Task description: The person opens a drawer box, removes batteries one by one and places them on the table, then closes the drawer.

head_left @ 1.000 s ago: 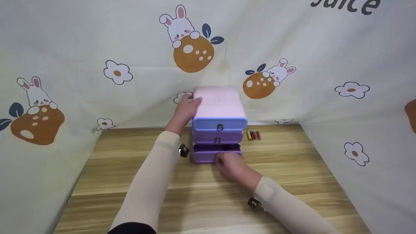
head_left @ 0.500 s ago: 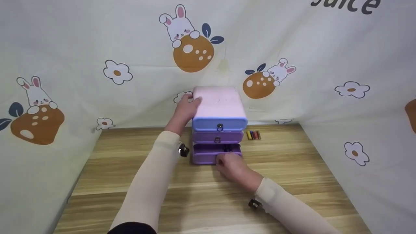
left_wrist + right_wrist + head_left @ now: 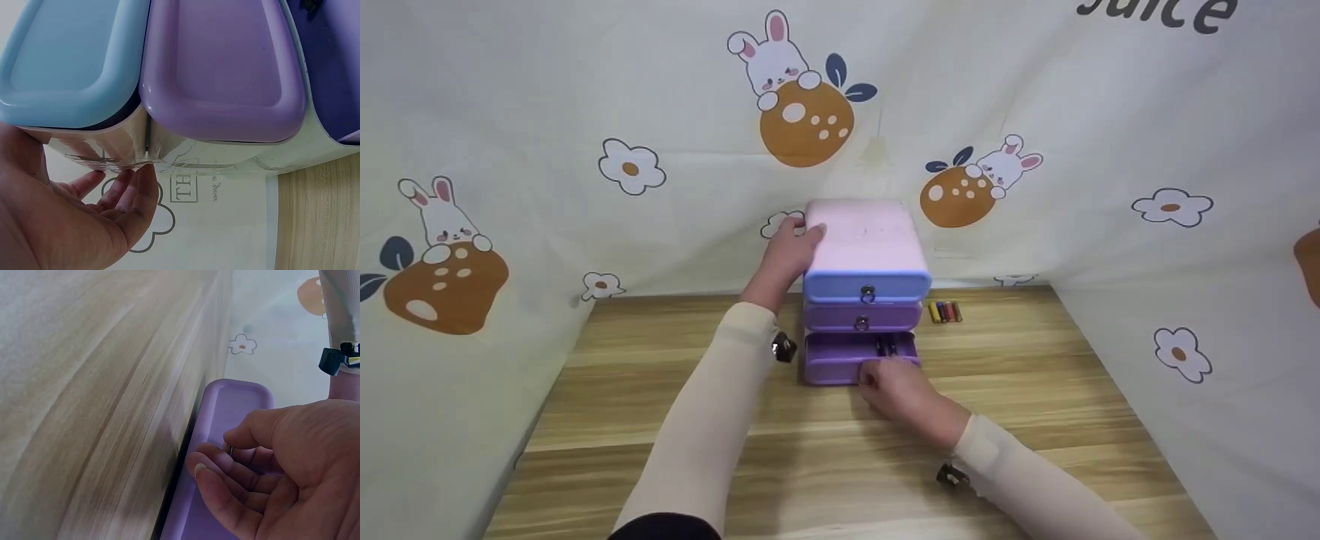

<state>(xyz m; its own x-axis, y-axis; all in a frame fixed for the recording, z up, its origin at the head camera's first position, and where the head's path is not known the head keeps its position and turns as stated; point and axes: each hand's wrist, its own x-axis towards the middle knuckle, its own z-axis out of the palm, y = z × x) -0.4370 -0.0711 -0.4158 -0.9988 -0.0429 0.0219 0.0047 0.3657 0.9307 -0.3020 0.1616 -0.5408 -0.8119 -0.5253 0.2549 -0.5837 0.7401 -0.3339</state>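
Observation:
A small drawer cabinet [image 3: 864,236] stands against the back wall, with a pink top and stacked drawers. Its blue top drawer [image 3: 840,287] and purple middle drawer [image 3: 829,317] are closed. The purple bottom drawer [image 3: 831,372] is pulled partly out, and small dark items [image 3: 887,346] lie inside at the right. My left hand [image 3: 789,253] rests on the cabinet's upper left edge, thumb on top; its fingers touch the side wall in the left wrist view. My right hand [image 3: 901,394] pinches the bottom drawer's metal ring pull [image 3: 229,450], which is mostly hidden by the fingers.
Several small coloured cylinders [image 3: 946,312], perhaps batteries, lie in a row on the wooden table [image 3: 675,420], right of the cabinet. Printed cloth walls [image 3: 690,217] with rabbits and flowers enclose the table at the back and both sides.
My right hand has drawn the bottom drawer farther out toward me, showing more of the dark items inside. The left hand has stayed in place on the cabinet.

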